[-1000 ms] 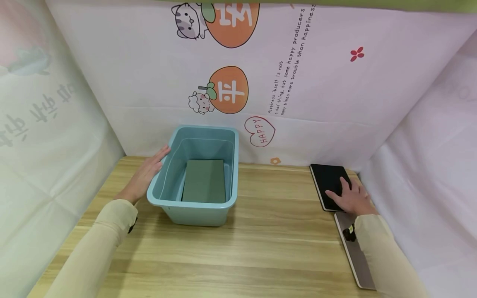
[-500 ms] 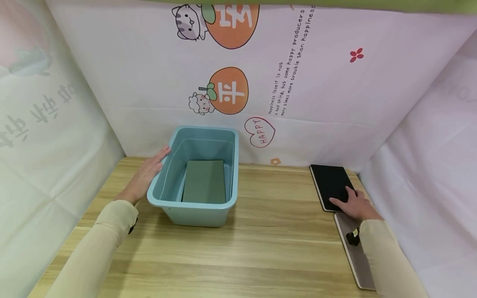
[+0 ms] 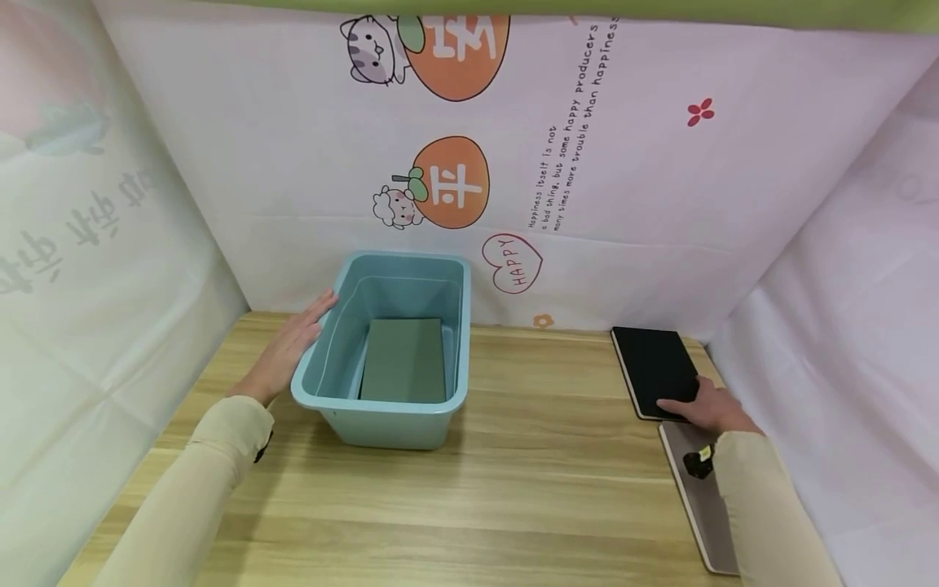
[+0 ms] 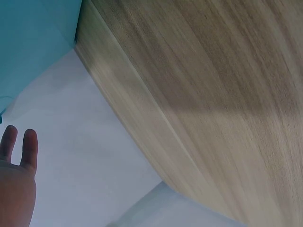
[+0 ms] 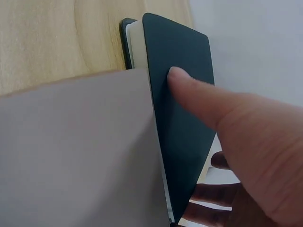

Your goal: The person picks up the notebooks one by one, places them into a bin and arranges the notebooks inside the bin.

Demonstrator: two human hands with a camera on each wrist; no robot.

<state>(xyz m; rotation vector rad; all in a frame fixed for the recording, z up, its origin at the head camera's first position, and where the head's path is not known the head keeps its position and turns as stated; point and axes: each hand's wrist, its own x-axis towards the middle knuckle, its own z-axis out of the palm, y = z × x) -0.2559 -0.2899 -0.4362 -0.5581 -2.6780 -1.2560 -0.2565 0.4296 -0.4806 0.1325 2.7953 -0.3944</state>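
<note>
In the head view a light blue plastic bin point(image 3: 389, 428) stands at the left of the table, and a grey-green book point(image 3: 403, 359) lies inside it. My left hand point(image 3: 289, 346) rests with straight fingers along the bin's left rim; the left wrist view catches only part of that hand point(image 4: 16, 189). Over at the right lies a black notebook point(image 3: 651, 367). My right hand point(image 3: 715, 408) holds it at the near right corner. In the right wrist view the thumb point(image 5: 189, 90) presses on the dark cover point(image 5: 182, 123), with other fingers at its outer edge.
A grey-brown notebook or flat book point(image 3: 689, 497) lies just in front of the black notebook, partly under my right forearm. Printed white cloth point(image 3: 623, 269) hangs behind and at both sides of the wooden table point(image 3: 543, 456).
My right hand has slid from the middle of the black notebook's cover towards its near right edge, and its fingers have gone round that edge. The left hand stays on the bin.
</note>
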